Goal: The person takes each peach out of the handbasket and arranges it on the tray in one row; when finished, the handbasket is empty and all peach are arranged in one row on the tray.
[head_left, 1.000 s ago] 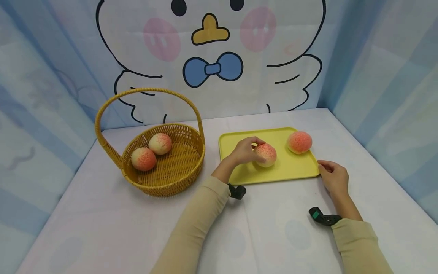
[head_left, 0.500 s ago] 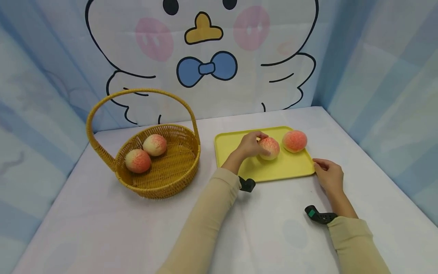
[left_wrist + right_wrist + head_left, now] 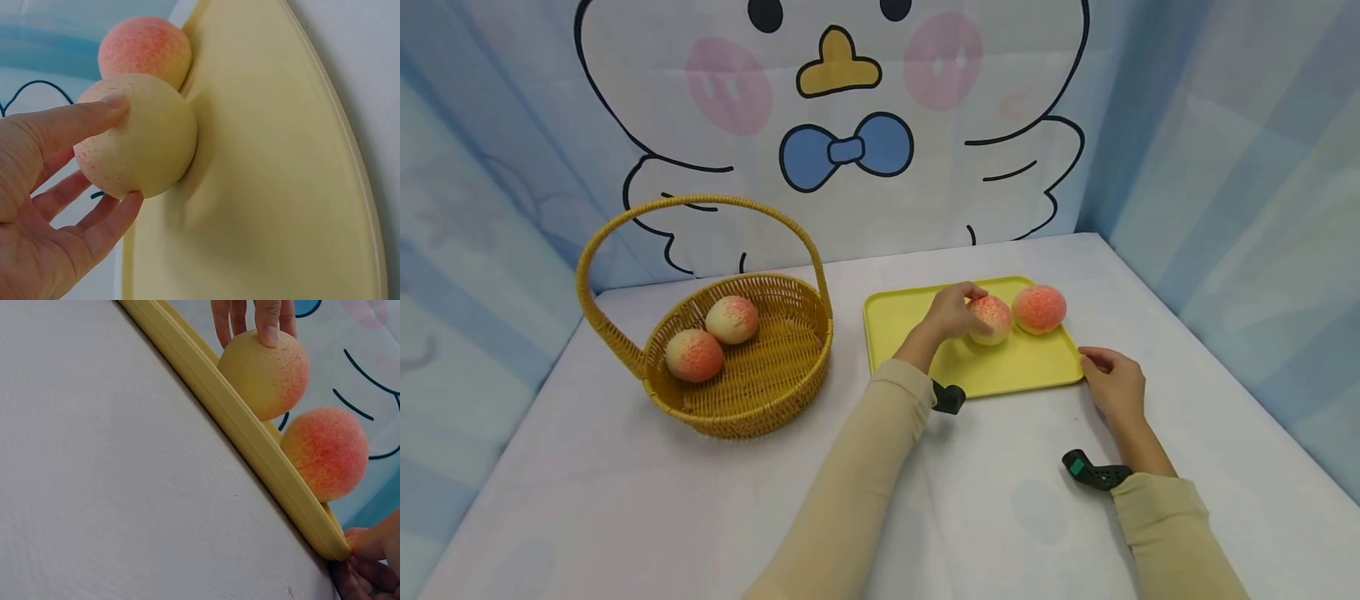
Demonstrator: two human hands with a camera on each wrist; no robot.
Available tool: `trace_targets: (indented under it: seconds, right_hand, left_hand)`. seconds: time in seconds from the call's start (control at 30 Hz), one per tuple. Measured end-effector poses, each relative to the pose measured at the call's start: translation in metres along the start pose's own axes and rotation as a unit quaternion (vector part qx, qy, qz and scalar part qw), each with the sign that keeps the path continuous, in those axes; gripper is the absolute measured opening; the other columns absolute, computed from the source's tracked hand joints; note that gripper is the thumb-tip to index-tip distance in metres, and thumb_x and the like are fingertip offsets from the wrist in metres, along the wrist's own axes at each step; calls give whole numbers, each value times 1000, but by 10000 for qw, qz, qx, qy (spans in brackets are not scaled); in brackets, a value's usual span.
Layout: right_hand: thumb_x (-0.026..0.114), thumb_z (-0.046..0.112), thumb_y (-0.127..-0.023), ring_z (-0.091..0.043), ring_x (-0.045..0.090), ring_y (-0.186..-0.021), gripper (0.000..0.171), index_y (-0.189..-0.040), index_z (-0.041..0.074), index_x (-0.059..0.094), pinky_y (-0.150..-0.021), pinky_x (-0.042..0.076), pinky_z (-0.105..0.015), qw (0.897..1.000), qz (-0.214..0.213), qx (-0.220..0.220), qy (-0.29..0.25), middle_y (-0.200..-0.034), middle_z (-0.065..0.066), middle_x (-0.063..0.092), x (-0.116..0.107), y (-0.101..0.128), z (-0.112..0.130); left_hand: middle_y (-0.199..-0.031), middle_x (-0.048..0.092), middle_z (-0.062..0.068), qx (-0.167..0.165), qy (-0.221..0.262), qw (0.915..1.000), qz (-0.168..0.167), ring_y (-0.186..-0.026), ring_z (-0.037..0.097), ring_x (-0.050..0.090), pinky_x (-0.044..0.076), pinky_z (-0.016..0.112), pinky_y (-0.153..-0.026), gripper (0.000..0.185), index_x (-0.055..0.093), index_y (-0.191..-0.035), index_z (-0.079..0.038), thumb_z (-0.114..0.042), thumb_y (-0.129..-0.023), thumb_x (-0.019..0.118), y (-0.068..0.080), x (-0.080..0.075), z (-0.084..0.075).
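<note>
nearest on the white table (image 3: pixel 625 467) lie the two forearms in beige sleeves (image 3: pixel 850 492), each with a black wrist strap (image 3: pixel 1093 471). the right hand (image 3: pixel 1116 385) rests on the table at the tray's near right corner, its fingertips (image 3: pixel 362 540) curled against that corner of the rim; the hand touches the rim, but whether it really grips it cannot be told.

the yellow tray (image 3: pixel 910 312) sits right of the middle of the table. the left hand (image 3: pixel 947 315) reaches over the tray's near edge and holds a peach (image 3: pixel 990 318) from its left side: fingers lie over the top, thumb and the rest cup the side and underside, loosely spread round the fruit, as the left wrist view shows at the peach (image 3: pixel 140 144) and the fingers (image 3: pixel 81 122). this peach is in the far right part of the tray; whether it rests on the tray floor is unclear. just beyond it to the right, touching or very nearly so, a second peach (image 3: pixel 1039 308) lies by the tray's far right corner.

towards the left side of the table stands a wicker basket (image 3: pixel 790 367) with a tall arched handle (image 3: pixel 700 204), well apart from the tray. two more peaches (image 3: pixel 695 354) lie inside it, side by side on its left half.

behind the far edge hangs a backdrop (image 3: pixel 842 125) with a cartoon chick wearing a blue bow tie.
</note>
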State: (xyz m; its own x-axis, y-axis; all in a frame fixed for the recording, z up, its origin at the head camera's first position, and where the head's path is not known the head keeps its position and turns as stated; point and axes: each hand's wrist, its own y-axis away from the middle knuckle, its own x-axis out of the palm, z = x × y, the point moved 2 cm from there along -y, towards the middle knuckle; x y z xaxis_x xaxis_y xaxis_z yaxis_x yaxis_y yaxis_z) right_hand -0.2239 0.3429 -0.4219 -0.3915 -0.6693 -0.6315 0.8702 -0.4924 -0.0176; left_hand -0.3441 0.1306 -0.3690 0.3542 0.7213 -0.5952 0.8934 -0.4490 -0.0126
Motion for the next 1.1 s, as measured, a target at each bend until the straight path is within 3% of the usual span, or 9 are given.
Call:
trace_targets:
  seconds: [0.3,0.7,0.93,1.1]
  right_hand:
    - [45,15,-96,-26,50,-98,33,-120,-4,57,-61,36,-9,9999,-6,-108,21,-115,-22,55,2,-1,1]
    - [46,15,-95,-26,49,-97,32,-119,-4,58,-62,35,-11,9999,4,-165,51,-114,-21,56,4,-2,6]
    - [46,16,-96,-26,49,-99,33,-121,-3,57,-67,37,-13,9999,34,-100,127,-115,-21,55,4,-3,3]
    - [45,15,-96,-26,49,-99,34,-121,-4,56,-64,36,-11,10000,25,-45,68,-117,-21,54,1,-1,1]
  left_hand:
    - [-120,56,1,-268,-242,9993,-73,-110,16,48,40,24,-91,53,59,-120,-12,-13,-71,79,-2,1,-7]
    - [-120,57,1,-348,-202,9988,-271,-110,15,49,40,22,-91,53,59,-120,-11,-14,-71,80,-1,3,-7]
    - [-126,54,1,-95,-498,9985,-220,-116,16,46,37,23,-94,57,56,-126,-12,-16,-73,78,-1,7,-3]
    - [-140,40,5,313,-445,9985,-5,-126,20,37,33,32,-100,86,35,-142,-17,-15,-70,81,4,11,1]
